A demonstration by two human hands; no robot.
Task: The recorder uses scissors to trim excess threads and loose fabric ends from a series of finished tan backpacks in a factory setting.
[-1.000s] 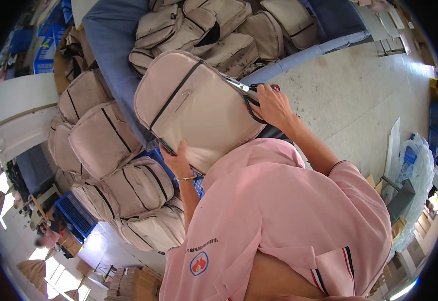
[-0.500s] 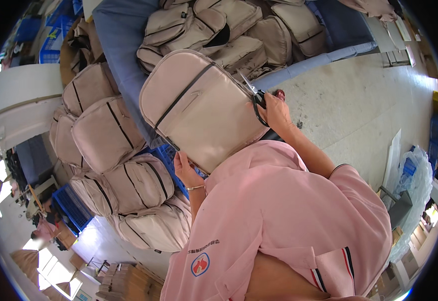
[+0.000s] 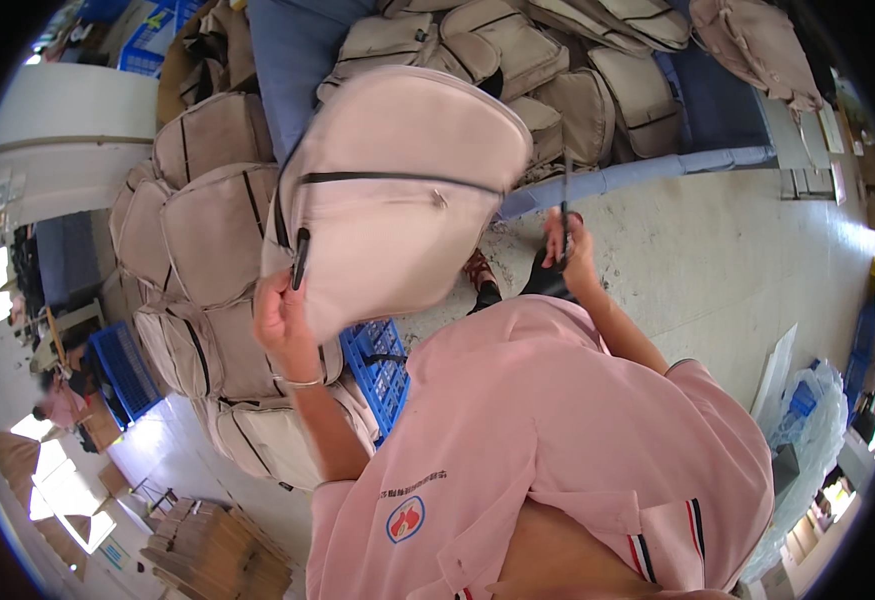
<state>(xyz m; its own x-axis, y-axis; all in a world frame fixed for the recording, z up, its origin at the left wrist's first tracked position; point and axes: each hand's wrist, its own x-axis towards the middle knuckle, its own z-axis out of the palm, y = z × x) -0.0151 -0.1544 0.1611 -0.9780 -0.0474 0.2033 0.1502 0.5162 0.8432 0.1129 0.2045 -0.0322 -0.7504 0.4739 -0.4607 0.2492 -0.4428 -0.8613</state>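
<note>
- Head view: the left hand (image 3: 285, 315) is gripping the lower left edge of a beige bag (image 3: 407, 240), beside a black handle (image 3: 301, 258).
- The bag is hanging up and to the right of that hand, its dark zip line running across the upper half of the panel.
- The right hand (image 3: 570, 250) is staying clear of the bag, to its right, with floor (image 3: 692, 240) showing between.
- Its fingers are closing around dark scissors (image 3: 563, 220), which are pointing away from the wearer.
- The two hands are standing well apart.
- Blur is softening the bag's outline and the zip pull; the scissor blades are showing only as a thin streak, so I am not telling whether they are spread.
- The bag is hiding its own back, part of the left fingers' grip, and some of the stacked bags (image 3: 222, 235) behind it.
- A blue crate (image 3: 382, 375) is disappearing partly behind the pink shirt (image 3: 597, 420).
- The upper picture edge is cutting off bags in the blue padded bin (image 3: 627, 178).
</note>
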